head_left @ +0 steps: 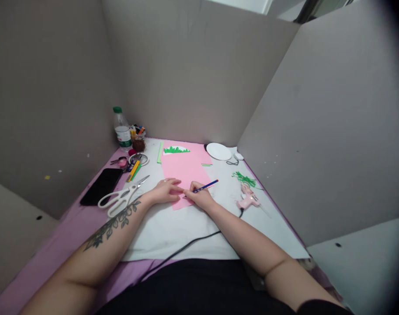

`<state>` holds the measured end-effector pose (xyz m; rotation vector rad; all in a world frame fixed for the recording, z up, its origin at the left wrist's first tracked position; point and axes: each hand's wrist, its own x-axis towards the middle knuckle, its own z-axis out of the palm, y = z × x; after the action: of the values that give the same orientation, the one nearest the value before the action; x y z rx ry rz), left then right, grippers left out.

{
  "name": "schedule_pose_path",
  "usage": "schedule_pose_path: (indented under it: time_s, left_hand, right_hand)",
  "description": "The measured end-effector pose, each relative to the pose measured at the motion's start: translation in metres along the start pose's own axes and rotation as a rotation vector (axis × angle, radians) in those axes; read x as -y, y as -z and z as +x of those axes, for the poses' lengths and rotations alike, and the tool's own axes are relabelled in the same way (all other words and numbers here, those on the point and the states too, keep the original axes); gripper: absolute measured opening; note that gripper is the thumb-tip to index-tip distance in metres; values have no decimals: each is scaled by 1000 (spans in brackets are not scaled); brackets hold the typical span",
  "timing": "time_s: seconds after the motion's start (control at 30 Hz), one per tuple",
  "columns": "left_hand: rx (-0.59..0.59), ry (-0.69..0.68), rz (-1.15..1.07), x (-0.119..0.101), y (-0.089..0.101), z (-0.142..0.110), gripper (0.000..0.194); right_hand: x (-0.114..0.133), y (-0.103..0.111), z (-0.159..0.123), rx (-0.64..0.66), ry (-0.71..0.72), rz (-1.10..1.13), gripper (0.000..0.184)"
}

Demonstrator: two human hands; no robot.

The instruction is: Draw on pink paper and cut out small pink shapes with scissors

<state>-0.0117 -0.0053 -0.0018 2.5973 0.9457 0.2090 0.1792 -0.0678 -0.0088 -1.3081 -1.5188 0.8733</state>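
In the head view, the pink sheet point(182, 170) lay in the middle of the white mat point(166, 232), in front of the person and under both hands. The left hand point(168, 190) rested on the sheet's left part, its fingers stretched out and nearly flat, with nothing seen in its hold. The right hand point(199, 196), at the sheet's right side, was closed around a blue pencil point(206, 186), whose point was down at the sheet and whose red end leaned up to the right. The fingertips of the two hands were close together; whether they touched could not be told. On the far side lay a green zigzag strip point(176, 150), with a white disc point(219, 151) to its right. To the right of the right hand were green strands point(244, 179) and, just nearer, a pink glue gun point(248, 199); a black cord point(192, 241) crossed the near part of the mat. On the left lay white scissors point(130, 190), a black tablet point(102, 187) and a yellow cutter point(133, 170); farther back stood a bottle point(122, 131) beside a brown ball point(139, 145).
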Motion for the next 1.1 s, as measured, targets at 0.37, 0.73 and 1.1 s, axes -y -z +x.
schedule_pose_path:
  time_s: [0.37,0.73,1.1]
  left_hand:
    - [-5,-1,14,1,-2,1,40]
    - [1,13,-6,1,-1,0,41]
    - [-1,9,2,1,-1,0,41]
  right_hand:
    - [-2,-1,2,23,-38,8,28]
    - [-3,1,2,76,-84,61,27]
    - [-3,3,2,103,-99,131,24]
